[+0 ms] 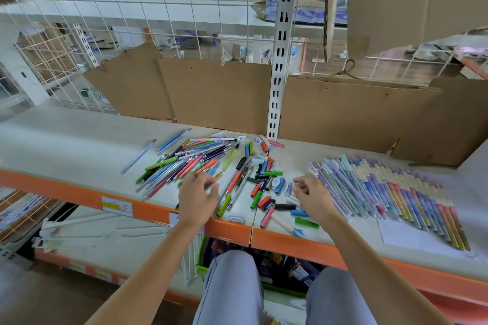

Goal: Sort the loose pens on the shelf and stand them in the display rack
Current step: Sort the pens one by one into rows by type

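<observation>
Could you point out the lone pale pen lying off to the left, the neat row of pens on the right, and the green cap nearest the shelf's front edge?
Lone pale pen (138, 156): head view, middle of its barrel.
Neat row of pens (390, 190): head view, centre of the row.
Green cap (306, 223): head view, middle of the cap.

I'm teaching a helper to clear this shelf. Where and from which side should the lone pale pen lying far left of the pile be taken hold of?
Take the pale pen at mid-barrel, from above, with fingers across its width. It lies flat and slanted on the shelf, apart from the pile of pens, so both long sides look free. The left hand is nearer.
</observation>
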